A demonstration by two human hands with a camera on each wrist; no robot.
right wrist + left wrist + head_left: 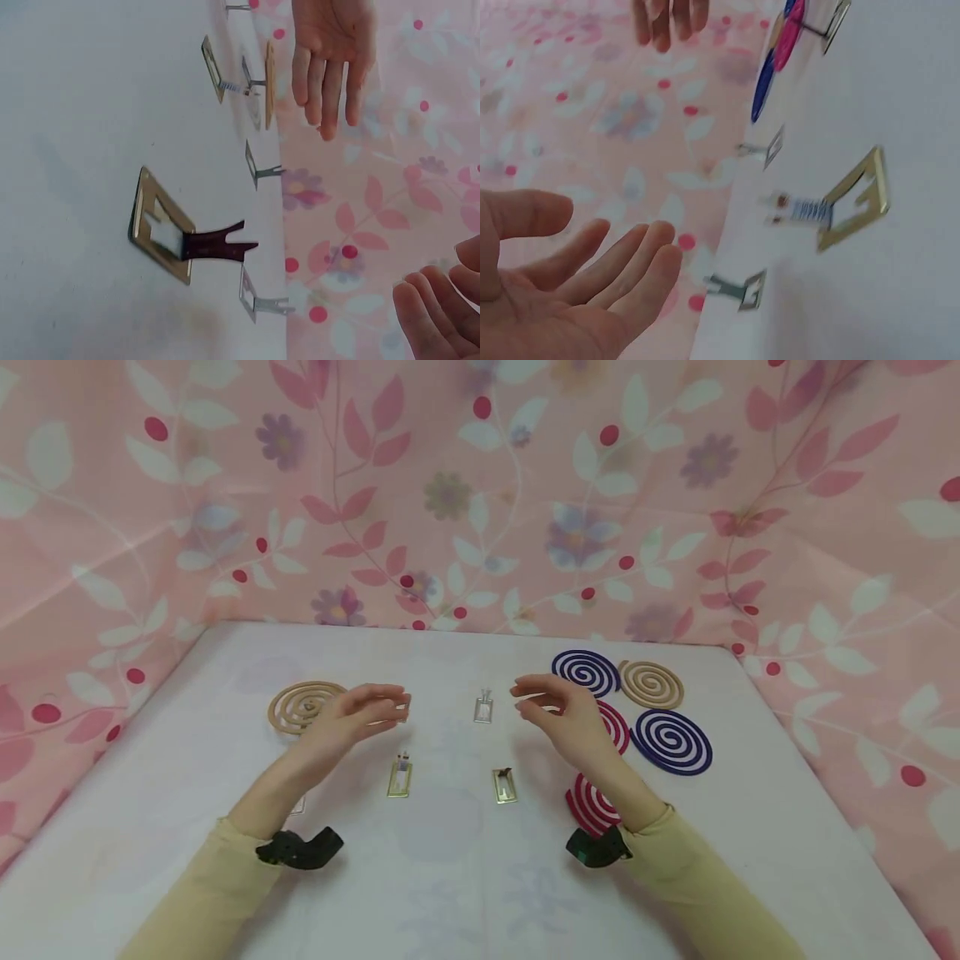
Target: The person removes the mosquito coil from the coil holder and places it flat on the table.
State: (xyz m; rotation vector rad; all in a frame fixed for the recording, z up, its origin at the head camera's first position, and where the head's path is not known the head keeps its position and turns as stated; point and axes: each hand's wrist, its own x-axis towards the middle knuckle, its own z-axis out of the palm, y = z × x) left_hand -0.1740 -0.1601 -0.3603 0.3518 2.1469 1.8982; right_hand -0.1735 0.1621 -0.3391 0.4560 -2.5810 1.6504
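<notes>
My left hand [341,727] hovers above the table's left half, beside a tan mosquito coil [279,712], its fingers loosely bent and holding nothing. Over the right half hovers my right hand [573,722], also holding nothing, fingers relaxed and pointing inward. Between and below the hands, small metal coil stands are upright: a gold one [392,781] with a pale patterned prong, a gold one [217,244] with a dark forked prong, and a silver one [476,710] behind. My left fingers partly hide another silver stand [406,710].
At right lie a blue coil [585,673], a tan coil [651,684], another blue coil [671,742] and two red coils [617,727], partly behind my right arm. A pale stand [300,806] shows by my left wrist. Floral cloth [450,527] hangs behind the white table [450,877].
</notes>
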